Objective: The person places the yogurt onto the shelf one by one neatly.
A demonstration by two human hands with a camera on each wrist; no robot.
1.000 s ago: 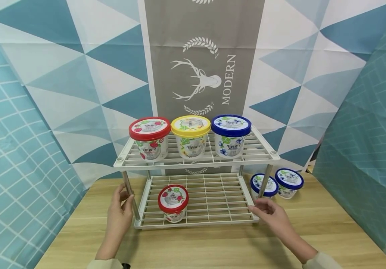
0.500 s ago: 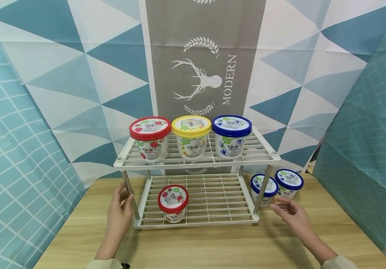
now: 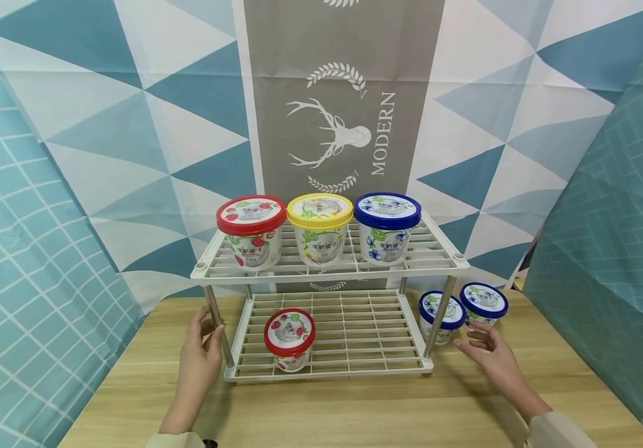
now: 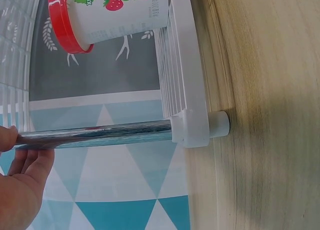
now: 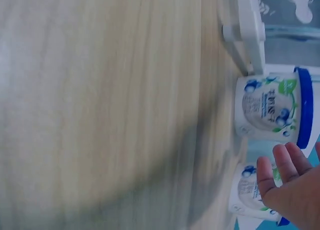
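My left hand (image 3: 201, 354) pinches the left front metal post (image 4: 100, 135) of a white two-tier rack (image 3: 327, 275), thumb on one side and fingers on the other. To the right of the rack, my right hand (image 3: 492, 354) holds nothing; its fingers are loosely bent. Two blue-lidded blueberry tubs stand on the table there: the nearer tub (image 5: 270, 105) beside the rack's right post, and the farther tub (image 3: 484, 300) behind it to the right. In the right wrist view the fingers (image 5: 284, 162) overlap the farther tub, partly hiding it.
On the top shelf sit a red-lidded tub (image 3: 251, 230), a yellow-lidded tub (image 3: 321, 230) and a blue-lidded tub (image 3: 387, 227). Another red-lidded tub (image 3: 290, 333) stands on the lower shelf's left. The rack's right front post (image 3: 440, 314) rises close by the nearer blue tub. Patterned cloth hangs behind the wooden table (image 3: 321, 417).
My right hand has moved away from the rack's lower right front corner, rightward to the blue-lidded tubs. My left hand stays on the post. The tubs have not moved.
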